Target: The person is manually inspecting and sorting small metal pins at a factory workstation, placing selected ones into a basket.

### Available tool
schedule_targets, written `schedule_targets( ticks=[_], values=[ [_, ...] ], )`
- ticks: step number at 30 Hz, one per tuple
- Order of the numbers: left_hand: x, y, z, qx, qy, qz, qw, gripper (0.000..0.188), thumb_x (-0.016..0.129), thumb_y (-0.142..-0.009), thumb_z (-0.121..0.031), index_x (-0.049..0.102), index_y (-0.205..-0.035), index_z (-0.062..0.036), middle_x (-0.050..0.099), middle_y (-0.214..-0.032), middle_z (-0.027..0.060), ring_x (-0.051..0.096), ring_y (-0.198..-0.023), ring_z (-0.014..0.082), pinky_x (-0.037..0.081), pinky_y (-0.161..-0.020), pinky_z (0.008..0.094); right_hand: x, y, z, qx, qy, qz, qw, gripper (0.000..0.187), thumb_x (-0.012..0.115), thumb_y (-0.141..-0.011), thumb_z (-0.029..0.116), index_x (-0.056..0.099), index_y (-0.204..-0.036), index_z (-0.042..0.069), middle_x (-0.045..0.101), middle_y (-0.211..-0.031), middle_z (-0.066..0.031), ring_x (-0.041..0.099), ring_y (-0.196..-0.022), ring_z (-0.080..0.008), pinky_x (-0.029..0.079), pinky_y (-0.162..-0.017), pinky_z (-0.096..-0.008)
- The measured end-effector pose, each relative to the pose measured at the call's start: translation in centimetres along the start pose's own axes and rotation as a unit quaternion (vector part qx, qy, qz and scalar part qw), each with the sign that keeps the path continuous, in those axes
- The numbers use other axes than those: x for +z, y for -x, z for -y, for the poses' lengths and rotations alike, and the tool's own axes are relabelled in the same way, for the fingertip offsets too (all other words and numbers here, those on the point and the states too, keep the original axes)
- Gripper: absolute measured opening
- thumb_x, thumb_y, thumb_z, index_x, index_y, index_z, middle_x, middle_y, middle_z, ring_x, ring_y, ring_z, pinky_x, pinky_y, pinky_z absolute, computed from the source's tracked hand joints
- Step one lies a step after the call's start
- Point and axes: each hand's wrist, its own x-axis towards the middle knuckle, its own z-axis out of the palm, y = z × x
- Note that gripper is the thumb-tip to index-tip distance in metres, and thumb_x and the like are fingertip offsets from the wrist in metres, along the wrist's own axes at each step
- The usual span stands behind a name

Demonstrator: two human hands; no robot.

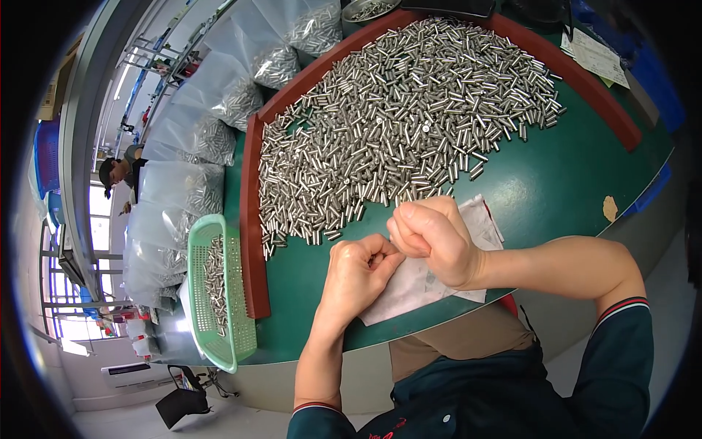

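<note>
My left hand (356, 276) is closed, its thumb and fingers curled together at the near edge of a pile of short metal pins (409, 110). Right beside it, my right hand (437, 241) makes a fist, with the thumb on top. The two hands touch or nearly touch; whatever the fingers may hold is hidden inside them. Under and behind both hands a pale, stained cloth (406, 296) lies on the green tabletop (537, 190). The shiny cylindrical pins spread loosely across the table beyond my hands.
Reddish-brown border strips (252, 212) fence the pile at left, back and right. A light green basket (232, 322) holding pins stands left. Clear plastic bags (212, 139) of pins line the far left. Papers (596, 57) lie back right. Another person (131, 172) is far left.
</note>
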Motion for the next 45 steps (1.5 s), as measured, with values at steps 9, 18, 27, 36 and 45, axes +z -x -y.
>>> schedule_targets(
  ticks=[9, 18, 27, 36, 45],
  values=[
    [-0.4, 0.3, 0.5, -0.014, 0.077, 0.0, 0.997, 0.009, 0.062, -0.071, -0.006, 0.058, -0.068, 0.0007, 0.05, -0.05, 0.0033, 0.043, -0.044, 0.0092, 0.035, -0.043, 0.023, 0.5, 0.1, 0.1, -0.011, 0.03, -0.006, 0.999, 0.038, 0.032, -0.085, 0.017, 0.027, -0.049, 0.008, 0.028, -0.045, 0.0004, 0.025, -0.044, -0.0084, 0.022, -0.043, -0.024],
    [-1.8, -0.5, 2.9, -0.141, 0.686, 0.119, 0.704, 0.017, 0.052, -0.085, -0.012, 0.051, -0.096, -0.0009, 0.051, -0.072, 0.0034, 0.027, -0.046, 0.0004, 0.023, -0.042, 0.0138, 0.1, -0.2, 0.3, 0.043, -0.029, -0.001, 0.999, 0.041, 0.033, -0.087, 0.021, 0.026, -0.048, 0.01, 0.025, -0.043, 0.0008, 0.021, -0.04, -0.0089, 0.019, -0.041, -0.0248],
    [-2.7, -0.4, 2.6, -0.134, 0.673, 0.049, 0.726, 0.023, 0.043, -0.09, -0.019, 0.051, -0.097, 0.0004, 0.04, -0.059, -0.0017, 0.026, -0.045, 0.0025, 0.022, -0.041, 0.0166, 0.0, -0.5, 0.2, 0.044, -0.04, 0.0, 0.998, 0.042, 0.033, -0.087, 0.022, 0.027, -0.048, 0.01, 0.026, -0.043, 0.0002, 0.019, -0.039, -0.0091, 0.018, -0.04, -0.0251],
    [-14.1, 5.6, 5.2, -0.025, -0.227, -0.628, 0.744, 0.021, 0.042, -0.09, -0.014, 0.054, -0.093, 0.0029, 0.057, -0.079, 0.0094, 0.049, -0.065, 0.0159, 0.039, -0.058, 0.027, -0.3, -0.5, 0.1, 0.044, -0.04, 0.016, 0.998, 0.04, 0.033, -0.086, 0.019, 0.026, -0.048, 0.009, 0.028, -0.043, 0.0005, 0.021, -0.041, -0.0077, 0.019, -0.04, -0.0237],
    [-15.0, 7.0, 11.5, -0.235, -0.41, -0.463, 0.749, 0.043, 0.048, -0.083, -0.041, 0.054, -0.106, -0.0054, 0.047, -0.118, 0.0126, 0.043, -0.11, 0.0291, 0.025, -0.093, 0.0503, -1.1, -1.7, 2.2, -0.068, -0.049, -0.006, 0.996, 0.041, 0.031, -0.087, 0.022, 0.026, -0.048, 0.01, 0.026, -0.044, 0.0003, 0.019, -0.04, -0.0091, 0.018, -0.04, -0.0254]
  ],
)
